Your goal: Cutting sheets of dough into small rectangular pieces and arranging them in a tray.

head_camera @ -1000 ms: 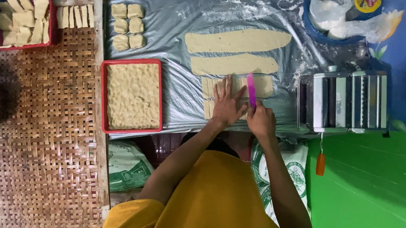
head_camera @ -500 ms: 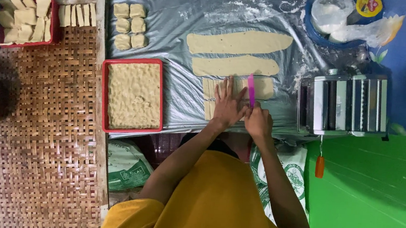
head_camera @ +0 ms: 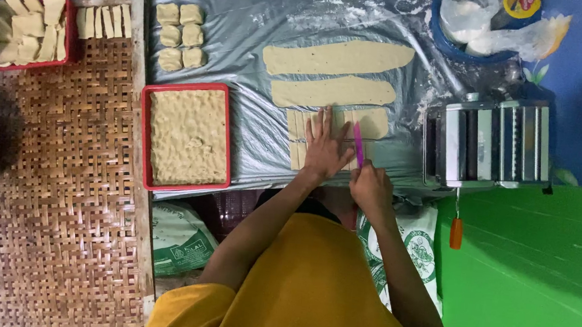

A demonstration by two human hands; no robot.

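Cut dough sheet (head_camera: 373,123): lies flat on the grey plastic sheet (head_camera: 259,48) that covers the tabletop, nearest you of three rolled strips, already scored into narrow strips on its left part.

Your left hand (head_camera: 325,147) is spread flat, fingers splayed, pressing on the dough sheet, judged to keep it from sliding or lifting under the blade. Your right hand (head_camera: 370,188) is closed round the handle of a pink knife (head_camera: 358,143), blade pointing away from you across the dough sheet beside the left hand.

Beyond the dough sheet, two uncut long dough strips (head_camera: 335,59) lie side by side, apart from it, likely waiting their turn.

Right of the dough sheet: a metal pasta roller (head_camera: 489,142) with an orange-handled crank (head_camera: 455,232) hanging down.

Left of the dough sheet: a red tray (head_camera: 189,88) of bulk dough; farther left and beyond, small dough squares (head_camera: 179,36), then a second red tray of cut pieces (head_camera: 25,28) on the woven mat (head_camera: 56,199).

Beyond and right: a blue bowl (head_camera: 455,48) holding bags.
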